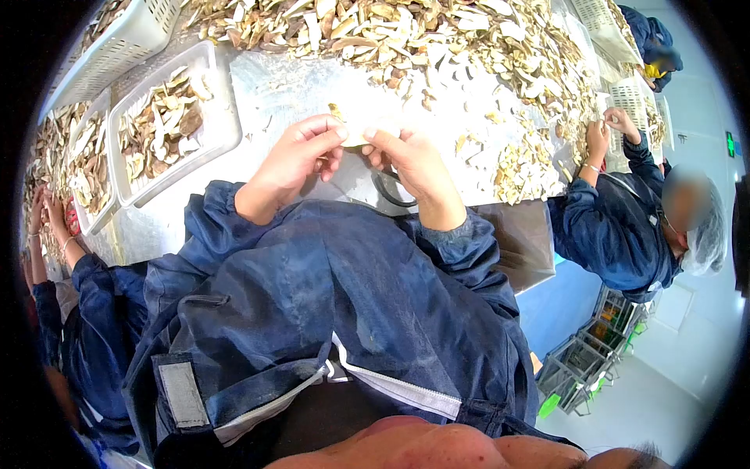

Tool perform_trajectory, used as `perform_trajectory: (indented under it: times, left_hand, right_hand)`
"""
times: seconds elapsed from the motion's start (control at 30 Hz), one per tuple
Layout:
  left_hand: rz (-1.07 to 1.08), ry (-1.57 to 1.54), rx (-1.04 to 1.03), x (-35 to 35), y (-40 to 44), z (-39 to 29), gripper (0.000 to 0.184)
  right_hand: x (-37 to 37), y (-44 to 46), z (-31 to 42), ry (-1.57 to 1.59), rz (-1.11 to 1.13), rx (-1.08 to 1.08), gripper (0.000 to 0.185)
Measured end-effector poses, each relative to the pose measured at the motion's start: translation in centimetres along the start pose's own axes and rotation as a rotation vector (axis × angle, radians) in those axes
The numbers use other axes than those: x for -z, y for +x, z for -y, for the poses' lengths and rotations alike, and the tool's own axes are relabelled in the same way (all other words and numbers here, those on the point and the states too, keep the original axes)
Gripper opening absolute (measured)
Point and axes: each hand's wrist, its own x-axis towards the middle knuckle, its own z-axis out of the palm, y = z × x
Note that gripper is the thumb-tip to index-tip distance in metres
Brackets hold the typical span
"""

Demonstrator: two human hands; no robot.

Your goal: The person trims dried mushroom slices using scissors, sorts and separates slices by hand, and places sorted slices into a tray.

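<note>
My left hand (pixel 295 155) and my right hand (pixel 414 162) are raised close together over the near edge of the metal table (pixel 273 82). Both pinch a thin pale mushroom slice (pixel 356 137) between thumbs and fingers, one hand at each end. Strong light washes out part of the slice. A small brownish-yellow piece (pixel 334 109) shows just above my left fingertips. Below my right hand, partly hidden by it, lies a black loop (pixel 388 190), perhaps a handle. Beyond my hands spreads a large heap of mushroom slices (pixel 406 33).
A clear plastic tray (pixel 227 117) of slices stands at left, near a white perforated basket (pixel 125 51). Smaller pieces (pixel 523 168) lie at right. A co-worker (pixel 617 211) works at right, and another person (pixel 94 336) at left. A brown-sided box (pixel 516 242) stands beside my right sleeve.
</note>
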Motion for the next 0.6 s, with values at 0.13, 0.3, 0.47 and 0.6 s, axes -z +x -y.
perform_trajectory:
  times: [0.13,0.3,0.47,0.6]
  left_hand:
    - [0.003,-0.006,0.022,-0.1,-0.1,0.1,0.014]
    - [0.022,-0.034,0.094,-0.4,-0.1,0.2,0.014]
    - [0.075,-0.007,0.075,-0.3,0.4,0.9,0.013]
    - [-0.031,0.098,0.049,-1.1,0.5,0.4,0.016]
  right_hand:
    - [0.3,0.2,-1.1,0.077,0.018,-0.004,0.016]
    - [0.8,-0.7,-0.9,0.021,0.030,-0.008,0.014]
    - [2.3,-1.8,-0.4,-0.094,-0.015,0.024,0.013]
    - [6.2,-2.1,0.6,-0.755,-0.393,0.271,0.024]
